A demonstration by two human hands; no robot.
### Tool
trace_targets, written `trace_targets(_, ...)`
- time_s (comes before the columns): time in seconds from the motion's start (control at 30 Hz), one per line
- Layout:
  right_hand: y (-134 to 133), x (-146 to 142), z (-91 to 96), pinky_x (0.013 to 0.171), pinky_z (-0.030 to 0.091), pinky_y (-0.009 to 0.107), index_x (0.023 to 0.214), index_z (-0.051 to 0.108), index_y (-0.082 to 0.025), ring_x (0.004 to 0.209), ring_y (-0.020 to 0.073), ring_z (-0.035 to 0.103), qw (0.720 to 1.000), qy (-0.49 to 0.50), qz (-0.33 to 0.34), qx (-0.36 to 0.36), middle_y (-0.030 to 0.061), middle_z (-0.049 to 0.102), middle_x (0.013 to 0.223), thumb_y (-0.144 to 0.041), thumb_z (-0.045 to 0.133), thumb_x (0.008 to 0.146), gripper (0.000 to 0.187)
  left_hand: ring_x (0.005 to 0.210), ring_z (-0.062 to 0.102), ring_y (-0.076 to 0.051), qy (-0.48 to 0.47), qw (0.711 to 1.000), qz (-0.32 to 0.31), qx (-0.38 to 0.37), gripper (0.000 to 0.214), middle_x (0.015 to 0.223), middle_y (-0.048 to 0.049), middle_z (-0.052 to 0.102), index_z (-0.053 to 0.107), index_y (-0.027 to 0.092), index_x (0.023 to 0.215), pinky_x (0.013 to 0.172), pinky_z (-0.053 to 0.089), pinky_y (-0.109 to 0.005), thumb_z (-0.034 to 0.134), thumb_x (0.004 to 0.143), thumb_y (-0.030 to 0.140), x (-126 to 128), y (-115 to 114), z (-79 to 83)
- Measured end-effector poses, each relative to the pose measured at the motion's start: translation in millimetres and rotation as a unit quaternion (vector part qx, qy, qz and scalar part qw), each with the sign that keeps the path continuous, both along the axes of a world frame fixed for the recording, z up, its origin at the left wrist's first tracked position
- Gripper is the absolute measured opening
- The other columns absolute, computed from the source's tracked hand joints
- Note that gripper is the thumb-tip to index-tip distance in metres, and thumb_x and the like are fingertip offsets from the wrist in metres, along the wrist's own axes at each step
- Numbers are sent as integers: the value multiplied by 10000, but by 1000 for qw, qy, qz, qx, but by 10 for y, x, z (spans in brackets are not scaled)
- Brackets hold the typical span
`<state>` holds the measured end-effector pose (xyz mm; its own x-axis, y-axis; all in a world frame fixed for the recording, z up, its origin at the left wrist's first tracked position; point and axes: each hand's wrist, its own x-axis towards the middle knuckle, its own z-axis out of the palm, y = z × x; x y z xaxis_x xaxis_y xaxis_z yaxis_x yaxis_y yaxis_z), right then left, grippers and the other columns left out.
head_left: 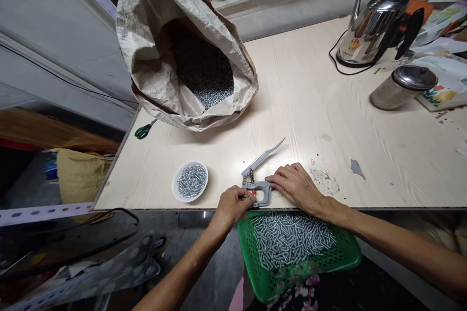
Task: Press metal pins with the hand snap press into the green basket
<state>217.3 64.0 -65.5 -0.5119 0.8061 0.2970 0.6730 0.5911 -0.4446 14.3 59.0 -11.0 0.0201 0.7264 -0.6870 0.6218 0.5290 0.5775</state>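
A grey pair of snap-fastener pliers lies on the table's front edge, its long handle raised towards the back right and a spring below the handle. My left hand is closed in a pinch at the jaw, beside a small red part; whatever its fingertips hold is hidden. My right hand grips the right side of the pliers' frame, fingers bent and lying near the table top. Left of the pliers is a white bowl of small silvery metal pieces. Below, a green basket holds many similar pieces.
A large woven sack stands open at the back left, metal pieces inside. Green-handled scissors lie near the left edge. A steel kettle with a cord and a lidded jar stand at the right on the wooden table.
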Motion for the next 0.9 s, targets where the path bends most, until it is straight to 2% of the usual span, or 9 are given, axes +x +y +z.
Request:
trace_targets(0.17, -5, 34, 23, 745, 333, 346, 1029, 662, -225, 834, 198, 480, 1000, -11, 2, -9, 45, 601, 885, -284, 460, 961, 222, 643, 561, -132, 3, 1000, -13, -5, 139, 696, -6, 585, 664, 129, 689, 480, 523, -221, 605, 718, 251, 10, 24, -11)
trace_targets(0.27, 68, 120, 78, 831, 370, 381, 1062, 655, -242, 994, 235, 483, 999, -22, 28, -35, 80, 579, 1089, -342, 538, 920, 210, 598, 541, -123, 8, 1000, -16, -18, 136, 608, 18, 551, 652, 125, 668, 470, 508, -215, 610, 704, 250, 23, 55, 0)
trace_targets(0.4, 301, 257, 157, 1010, 300, 506, 1348, 442, -162, 1305, 354, 271, 994, -80, 67, -42, 186, 297, 1453, -579, 655, 769, 744, 506, 490, -99, 21, 998, -12, -52, 135, 515, 48, 485, 605, 127, 602, 472, 499, -228, 615, 684, 234, 49, 102, 15)
trace_targets(0.47, 423, 295, 176, 1032, 255, 566, 1397, 355, -138, 1330, 391, 223, 987, -128, 83, -51, 213, 275, 1463, -655, 701, 668, 959, 482, 471, -97, 23, 998, -19, -60, 162, 484, 54, 464, 573, 137, 558, 470, 492, -233, 618, 677, 237, 58, 122, 12)
trace_targets(0.53, 504, 300, 194, 1029, 247, 588, 1403, 335, -151, 1307, 397, 268, 979, -164, 101, -60, 205, 334, 1433, -654, 742, 606, 1026, 477, 466, -99, 24, 998, -21, -61, 179, 476, 57, 458, 557, 144, 544, 474, 491, -239, 620, 678, 244, 61, 137, 4)
trace_targets(0.63, 522, 264, 259, 988, 316, 534, 1355, 389, -131, 1188, 364, 409, 974, -187, 107, -69, 186, 455, 1328, -576, 798, 570, 990, 493, 472, -102, 30, 998, -20, -61, 174, 496, 56, 453, 569, 145, 579, 493, 499, -247, 616, 704, 255, 51, 134, -3)
trace_targets(0.73, 468, 212, 366, 877, 390, 450, 1243, 485, -110, 1038, 314, 489, 974, -192, 85, -82, 153, 549, 1171, -499, 815, 594, 825, 526, 502, -118, 53, 996, -47, -51, 207, 534, 37, 471, 578, 144, 596, 521, 500, -259, 607, 746, 285, 35, 73, 15)
trace_targets(0.83, 450, 179, 453, 806, 395, 407, 1173, 521, -154, 980, 282, 498, 976, -191, 71, -76, 115, 575, 1098, -431, 784, 672, 630, 668, 568, -168, 130, 980, -110, 103, 211, 684, -22, 553, 614, 147, 665, 617, 507, -304, 589, 796, 311, 52, -26, 25)
trace_targets(0.9, 466, 190, 464, 779, 393, 394, 1148, 528, -164, 961, 272, 498, 977, -188, 71, -70, 105, 581, 1077, -395, 765, 706, 553, 851, 581, -215, 158, 940, -149, 265, 165, 884, -66, 589, 643, 158, 854, 730, 510, -358, 590, 819, 310, 116, -73, -2)
